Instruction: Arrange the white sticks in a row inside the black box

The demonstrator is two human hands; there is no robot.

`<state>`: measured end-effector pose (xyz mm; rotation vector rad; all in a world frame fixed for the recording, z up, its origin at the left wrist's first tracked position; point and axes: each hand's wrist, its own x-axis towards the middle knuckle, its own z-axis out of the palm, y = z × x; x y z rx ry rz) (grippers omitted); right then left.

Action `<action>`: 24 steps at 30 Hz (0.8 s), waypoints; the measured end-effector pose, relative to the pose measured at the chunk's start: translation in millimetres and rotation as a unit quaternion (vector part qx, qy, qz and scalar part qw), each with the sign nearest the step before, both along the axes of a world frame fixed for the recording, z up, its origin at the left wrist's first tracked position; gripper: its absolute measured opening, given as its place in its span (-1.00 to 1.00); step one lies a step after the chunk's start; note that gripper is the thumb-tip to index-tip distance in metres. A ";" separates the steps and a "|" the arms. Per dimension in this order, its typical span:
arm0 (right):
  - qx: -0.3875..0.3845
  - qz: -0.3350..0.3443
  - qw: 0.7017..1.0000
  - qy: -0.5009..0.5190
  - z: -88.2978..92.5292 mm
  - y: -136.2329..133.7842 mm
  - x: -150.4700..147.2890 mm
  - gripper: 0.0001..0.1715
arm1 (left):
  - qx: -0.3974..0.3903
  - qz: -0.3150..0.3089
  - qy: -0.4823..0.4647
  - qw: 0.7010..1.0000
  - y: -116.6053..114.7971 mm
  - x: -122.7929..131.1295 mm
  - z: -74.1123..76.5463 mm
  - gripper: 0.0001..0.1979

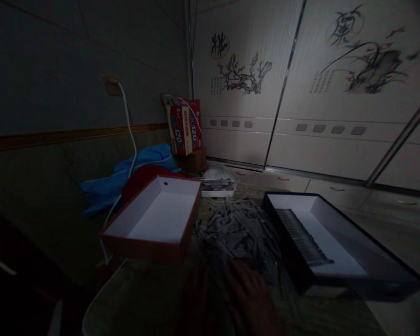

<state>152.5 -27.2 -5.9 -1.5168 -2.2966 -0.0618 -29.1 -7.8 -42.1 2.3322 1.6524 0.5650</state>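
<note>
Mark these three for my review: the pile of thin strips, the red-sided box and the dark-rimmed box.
Pile of thin strips (241,226): head view, middle of the heap.
Red-sided box (161,221): head view, bare inside floor.
Dark-rimmed box (338,247): head view, bare inside floor.

Strips (243,228) grey; red-brown box (159,219) white-lined; black box (339,245) white-lined; door panel (245,79) blossom-patterned.

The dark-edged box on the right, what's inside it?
Inside the dark-edged box, a row of thin dark strips lies side by side along the left of the white floor. The near wall covers the floor just behind it; anything there can't be seen.
</note>
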 end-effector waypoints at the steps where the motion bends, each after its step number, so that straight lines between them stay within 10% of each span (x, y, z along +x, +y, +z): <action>1: 0.011 -0.002 1.000 -0.025 -5.5 3.6 0.2 -0.20 | -0.008 -0.005 0.008 1.000 -0.5 4.5 2.6 -0.45; 13: 0.026 -0.070 0.996 -0.039 -14.8 9.5 52.9 -0.41 | 0.000 -0.043 -0.036 0.998 -10.1 66.5 -12.4 -0.27; 24: 0.043 -0.029 0.995 0.080 -5.5 2.5 45.1 -0.59 | 0.133 -0.061 -0.079 0.986 -11.5 10.3 -40.7 -0.69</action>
